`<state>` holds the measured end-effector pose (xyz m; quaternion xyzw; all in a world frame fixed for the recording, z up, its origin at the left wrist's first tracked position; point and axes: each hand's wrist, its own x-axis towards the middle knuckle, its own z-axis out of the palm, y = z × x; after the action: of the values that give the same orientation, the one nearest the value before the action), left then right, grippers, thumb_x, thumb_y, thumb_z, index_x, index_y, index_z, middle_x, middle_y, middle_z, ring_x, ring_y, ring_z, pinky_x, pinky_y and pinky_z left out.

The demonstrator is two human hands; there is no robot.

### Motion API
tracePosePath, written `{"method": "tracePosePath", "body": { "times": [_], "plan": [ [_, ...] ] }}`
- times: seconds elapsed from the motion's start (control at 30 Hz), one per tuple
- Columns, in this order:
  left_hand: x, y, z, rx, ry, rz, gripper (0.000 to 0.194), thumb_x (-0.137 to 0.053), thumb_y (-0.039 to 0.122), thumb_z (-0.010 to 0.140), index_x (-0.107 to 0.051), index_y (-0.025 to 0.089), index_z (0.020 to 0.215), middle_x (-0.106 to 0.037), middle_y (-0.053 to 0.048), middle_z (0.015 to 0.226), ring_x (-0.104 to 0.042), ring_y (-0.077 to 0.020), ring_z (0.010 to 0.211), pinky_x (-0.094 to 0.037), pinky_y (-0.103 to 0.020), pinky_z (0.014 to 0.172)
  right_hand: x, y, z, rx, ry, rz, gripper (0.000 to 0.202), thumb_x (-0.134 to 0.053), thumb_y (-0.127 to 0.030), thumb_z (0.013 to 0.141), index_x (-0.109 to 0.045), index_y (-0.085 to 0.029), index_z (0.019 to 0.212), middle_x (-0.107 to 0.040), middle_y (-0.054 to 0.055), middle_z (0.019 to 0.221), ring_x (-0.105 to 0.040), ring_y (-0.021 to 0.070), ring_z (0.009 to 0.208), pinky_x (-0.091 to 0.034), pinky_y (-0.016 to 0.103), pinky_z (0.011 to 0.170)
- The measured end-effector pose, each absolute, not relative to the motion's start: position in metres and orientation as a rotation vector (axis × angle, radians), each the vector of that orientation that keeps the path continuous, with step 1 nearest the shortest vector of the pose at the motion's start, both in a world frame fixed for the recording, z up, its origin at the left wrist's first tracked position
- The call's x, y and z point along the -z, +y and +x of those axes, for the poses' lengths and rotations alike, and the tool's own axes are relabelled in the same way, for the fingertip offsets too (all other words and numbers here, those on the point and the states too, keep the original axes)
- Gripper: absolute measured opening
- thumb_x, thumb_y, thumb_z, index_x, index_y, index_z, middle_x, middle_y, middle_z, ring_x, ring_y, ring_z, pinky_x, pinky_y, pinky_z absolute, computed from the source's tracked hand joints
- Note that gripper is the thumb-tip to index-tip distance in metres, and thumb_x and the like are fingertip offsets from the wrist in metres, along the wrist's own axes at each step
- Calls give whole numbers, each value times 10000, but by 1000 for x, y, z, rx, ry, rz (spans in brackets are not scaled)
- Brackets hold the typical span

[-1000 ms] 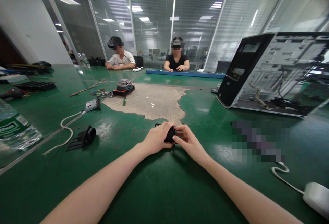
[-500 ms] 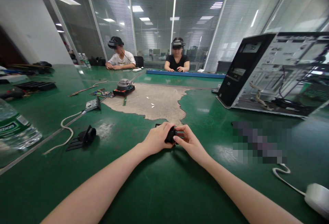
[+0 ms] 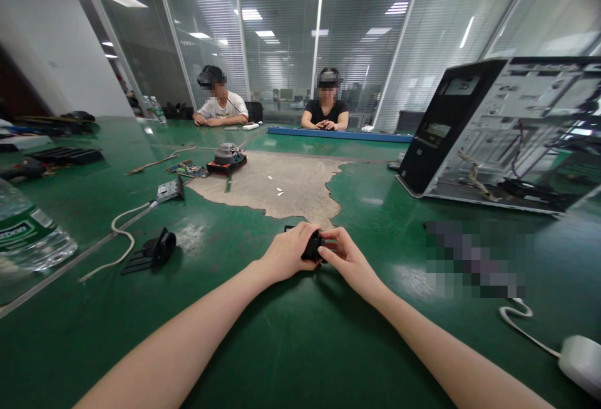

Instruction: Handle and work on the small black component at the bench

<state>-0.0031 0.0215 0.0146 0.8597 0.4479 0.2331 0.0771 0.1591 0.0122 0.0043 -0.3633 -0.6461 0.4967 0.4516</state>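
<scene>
Between my two hands, just above the green tabletop [image 3: 263, 346], is a small black part [image 3: 312, 247]. My left hand [image 3: 292, 247] wraps round it from the left, with a dark edge sticking out beyond the knuckles. From the right, my right hand [image 3: 342, 252] pinches its side between thumb and fingers. The fingers cover most of the part, so its full shape is hidden. To the left lies a black plastic piece [image 3: 159, 247] with a round end and flat prongs.
An open computer case [image 3: 446, 127] stands at the right, near a pixelated strip [image 3: 469, 258] and a white cable. A water bottle [image 3: 32, 233], metal bracket [image 3: 169, 190] and round-topped device [image 3: 228, 157] are leftward. Two people sit across the table.
My hands and the black part have barely moved. Across the table, the hands of the person in black have come together.
</scene>
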Motion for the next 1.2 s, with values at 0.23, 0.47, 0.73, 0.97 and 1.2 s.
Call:
{"method": "tracePosePath", "body": {
  "times": [0.23,0.47,0.73,0.97,1.2],
  "plan": [
    [-15,22,-4,-693,1339,2577,607,-624,241,628,-310,232,1148,-468,-43,1109,-526,-217,937,-427,-315,752,-8,11,159,-1246,-1625,-936,302,-573,-294,722,-458,-218,991,-538,38,971,-546,166,898,-479,333,772],
    [-15,21,-3,-702,1337,2578,608,-619,245,634,-302,230,1153,-466,-50,1113,-528,-220,934,-425,-321,748,-3,11,160,-1167,-1650,-865,162,-549,-287,747,-473,-233,880,-503,15,962,-514,154,945,-487,292,764],
    [-15,22,-3,-711,1321,2588,594,-622,238,631,-316,228,1139,-475,-44,1102,-529,-214,924,-434,-309,734,-4,14,159,-1230,-1620,-943,323,-573,-294,720,-448,-218,1008,-513,49,1021,-543,167,894,-476,341,776],
    [-14,21,-4,-715,1319,2607,607,-622,248,630,-303,222,1146,-473,-48,1104,-531,-216,908,-436,-314,727,-5,11,160,-1227,-1618,-892,209,-574,-272,730,-457,-226,897,-517,13,925,-529,152,898,-475,300,750],
    [-14,22,-4,-702,1323,2592,606,-625,255,632,-307,229,1146,-463,-44,1112,-525,-213,928,-430,-314,749,-3,15,158,-1245,-1606,-928,301,-563,-287,734,-443,-212,999,-513,41,989,-524,155,905,-463,317,780]
  ]
}}
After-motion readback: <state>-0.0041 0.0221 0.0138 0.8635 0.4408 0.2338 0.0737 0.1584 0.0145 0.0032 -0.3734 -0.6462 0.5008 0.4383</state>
